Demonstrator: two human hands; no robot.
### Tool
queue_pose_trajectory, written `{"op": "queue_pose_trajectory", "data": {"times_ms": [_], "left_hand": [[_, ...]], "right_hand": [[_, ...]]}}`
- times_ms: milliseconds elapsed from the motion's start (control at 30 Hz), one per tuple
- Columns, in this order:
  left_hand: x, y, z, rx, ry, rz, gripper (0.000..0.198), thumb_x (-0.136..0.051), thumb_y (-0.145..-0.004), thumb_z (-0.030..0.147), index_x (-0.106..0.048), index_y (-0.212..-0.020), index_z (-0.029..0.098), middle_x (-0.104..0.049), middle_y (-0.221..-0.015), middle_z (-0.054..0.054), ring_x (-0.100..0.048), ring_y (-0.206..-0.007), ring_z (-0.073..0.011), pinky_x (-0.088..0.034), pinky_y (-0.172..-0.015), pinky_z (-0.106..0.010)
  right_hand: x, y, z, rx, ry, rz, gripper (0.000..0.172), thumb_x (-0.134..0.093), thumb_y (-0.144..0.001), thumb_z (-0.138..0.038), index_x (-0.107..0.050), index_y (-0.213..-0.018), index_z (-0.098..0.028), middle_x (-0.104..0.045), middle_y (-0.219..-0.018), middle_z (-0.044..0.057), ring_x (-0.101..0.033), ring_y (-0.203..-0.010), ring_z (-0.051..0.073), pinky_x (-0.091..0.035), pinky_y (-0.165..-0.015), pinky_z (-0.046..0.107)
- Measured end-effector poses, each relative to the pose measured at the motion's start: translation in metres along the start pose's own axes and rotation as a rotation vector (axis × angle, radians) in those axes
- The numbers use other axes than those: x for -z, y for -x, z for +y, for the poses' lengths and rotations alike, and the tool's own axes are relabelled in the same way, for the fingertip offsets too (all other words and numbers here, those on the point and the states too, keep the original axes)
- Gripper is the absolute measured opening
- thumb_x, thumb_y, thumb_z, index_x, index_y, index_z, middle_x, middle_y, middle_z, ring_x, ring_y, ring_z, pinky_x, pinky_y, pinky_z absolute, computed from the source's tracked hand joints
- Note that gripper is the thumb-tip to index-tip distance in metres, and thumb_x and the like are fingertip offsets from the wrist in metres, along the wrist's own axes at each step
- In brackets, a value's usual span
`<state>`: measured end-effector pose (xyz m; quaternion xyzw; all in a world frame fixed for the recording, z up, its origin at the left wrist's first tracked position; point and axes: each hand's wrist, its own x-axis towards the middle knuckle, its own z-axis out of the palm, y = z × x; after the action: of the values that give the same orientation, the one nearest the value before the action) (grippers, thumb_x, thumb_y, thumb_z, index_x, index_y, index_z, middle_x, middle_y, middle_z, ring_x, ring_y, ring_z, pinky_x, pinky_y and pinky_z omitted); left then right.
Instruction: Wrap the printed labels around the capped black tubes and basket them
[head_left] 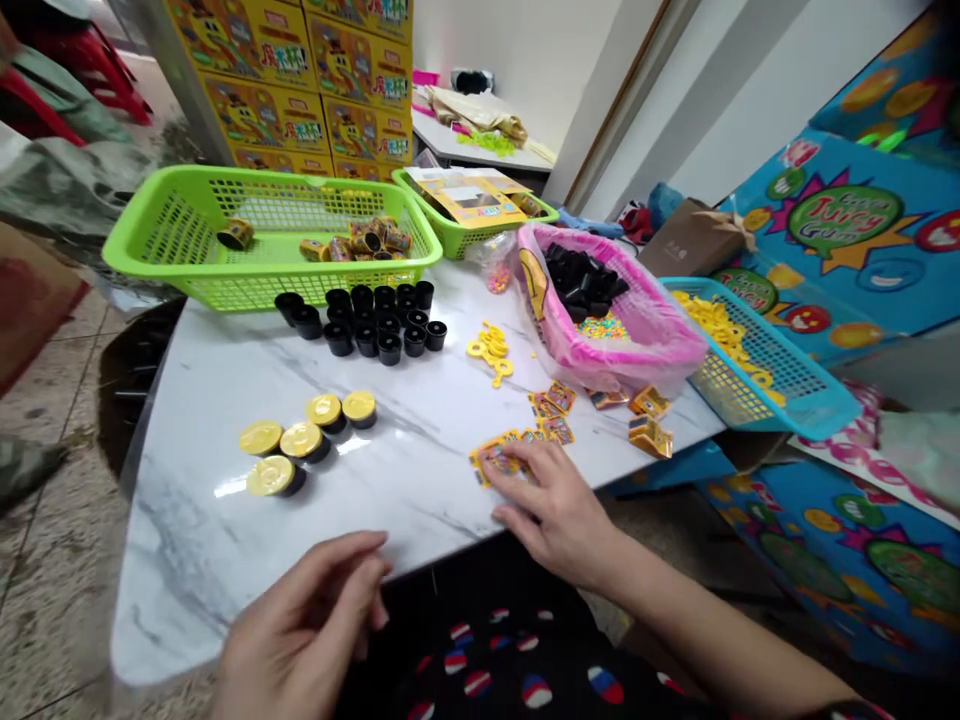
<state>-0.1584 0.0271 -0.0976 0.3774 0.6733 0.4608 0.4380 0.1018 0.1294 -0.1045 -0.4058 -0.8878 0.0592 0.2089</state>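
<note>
My left hand (311, 625) hovers over the table's front edge, its fingers loosely curved, apart from the thumb and holding nothing visible. With fingers stretched out, my right hand (551, 505) rests its fingertips on a small printed orange label piece (495, 455) lying flat. More such pieces (553, 398) lie just beyond it. Left of centre stand several black cups with gold foil lids (300, 440). Behind them, plain black cups (388, 347) are grouped close together. A little pile of yellow plastic ring-ended pieces (491, 350) sits beyond my right hand.
A green basket (270, 285) with some wrapped cups stands at the back left, another green basket (450, 238) beside it. A pink plastic-lined basket (637, 350) holds black parts. The blue basket (810, 400) at right contains yellow pieces. Yellow cartons (300, 100) are stacked behind.
</note>
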Motion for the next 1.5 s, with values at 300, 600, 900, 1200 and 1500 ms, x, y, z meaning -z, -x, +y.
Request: {"op": "queue_pose_trajectory", "data": {"times_ms": [300,600,900,1200,1500], "left_hand": [[-0.035,-0.009,0.018,0.030,-0.050,-0.194,0.033,-0.065,-0.085,0.045,-0.068,-0.103,0.017,-0.065,-0.054,0.000,-0.052,-0.041,-0.0110,-0.042,-0.042,-0.019],[-0.037,-0.010,0.013,0.019,-0.091,-0.201,0.038,-0.066,-0.083,0.048,-0.067,-0.105,0.017,-0.065,-0.056,0.000,-0.051,-0.040,-0.0107,-0.041,-0.040,-0.019],[-0.043,-0.011,0.017,0.019,-0.135,-0.185,0.036,-0.067,-0.084,0.048,-0.066,-0.105,0.018,-0.063,-0.055,0.002,-0.049,-0.038,-0.0090,-0.037,-0.038,-0.017],[-0.045,-0.015,0.021,0.030,-0.132,-0.194,0.041,-0.065,-0.085,0.049,-0.061,-0.113,0.019,-0.069,-0.080,-0.003,-0.054,-0.041,-0.0084,-0.038,-0.035,-0.018],[-0.049,0.011,0.003,0.060,-0.131,-0.330,0.024,-0.064,-0.086,0.042,-0.072,-0.086,0.019,-0.062,-0.059,0.001,-0.051,-0.040,-0.0076,-0.038,-0.040,-0.016]], "right_hand": [[-0.026,-0.011,-0.008,0.007,-0.227,0.186,0.012,-0.061,-0.090,-0.014,-0.070,-0.085,-0.019,-0.070,-0.092,0.007,-0.059,-0.094,0.022,-0.049,-0.088,0.042],[-0.002,-0.002,0.004,-0.035,-0.152,0.286,0.020,-0.065,-0.089,-0.022,-0.074,-0.107,-0.022,-0.067,-0.107,0.011,-0.058,-0.103,0.027,-0.047,-0.095,0.049],[-0.037,0.004,-0.032,-0.021,-0.123,0.300,0.017,-0.062,-0.088,-0.013,-0.069,-0.074,-0.020,-0.065,-0.081,0.005,-0.054,-0.085,0.022,-0.046,-0.080,0.040],[-0.024,-0.012,-0.028,-0.013,-0.207,0.289,0.014,-0.063,-0.088,-0.016,-0.073,-0.095,-0.022,-0.067,-0.098,0.008,-0.057,-0.101,0.026,-0.046,-0.092,0.045],[-0.030,0.023,-0.024,0.108,-0.143,0.231,0.020,-0.066,-0.087,-0.016,-0.073,-0.104,-0.022,-0.067,-0.083,0.006,-0.056,-0.088,0.023,-0.047,-0.079,0.040]]}}
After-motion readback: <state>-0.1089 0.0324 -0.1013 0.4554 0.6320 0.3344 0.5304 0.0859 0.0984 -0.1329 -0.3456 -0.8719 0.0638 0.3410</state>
